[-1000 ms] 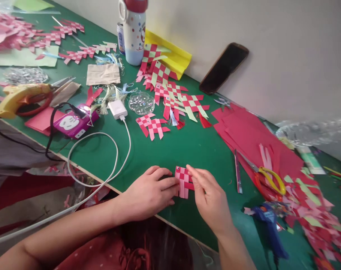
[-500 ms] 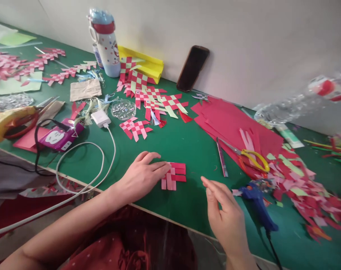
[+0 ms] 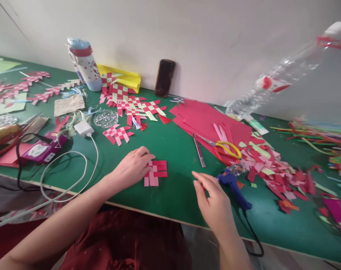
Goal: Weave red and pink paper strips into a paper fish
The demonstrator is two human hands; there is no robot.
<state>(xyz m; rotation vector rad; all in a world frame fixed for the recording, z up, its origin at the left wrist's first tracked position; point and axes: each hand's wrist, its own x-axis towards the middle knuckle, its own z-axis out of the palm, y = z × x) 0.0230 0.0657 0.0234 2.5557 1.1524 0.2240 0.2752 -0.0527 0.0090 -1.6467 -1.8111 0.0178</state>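
My left hand (image 3: 133,165) rests at the left side of a small piece of woven paper strips (image 3: 156,173), red and pink, lying flat on the green table. Its bent fingers hold the piece down and hide part of its left edge. To the right, my right hand (image 3: 211,197) hovers apart from the weave, index finger stretched out and thumb just below. Nothing shows between those fingers. A blue glue gun (image 3: 234,187) lies just beyond the right hand. Finished woven paper fish (image 3: 120,133) lie further back.
Tweezers (image 3: 199,150), yellow-handled scissors (image 3: 228,149) and red paper sheets (image 3: 207,116) lie to the right, beside paper scraps (image 3: 285,176). A phone (image 3: 165,78) and a clear plastic bottle (image 3: 274,77) lean at the wall. A white cable (image 3: 86,165) loops left; a drinking flask (image 3: 87,65) stands behind.
The view has swung right, so things on the table sit further left and more strips show at the right. My left hand stays on the weave, its fingers more bent. The right hand remains raised.
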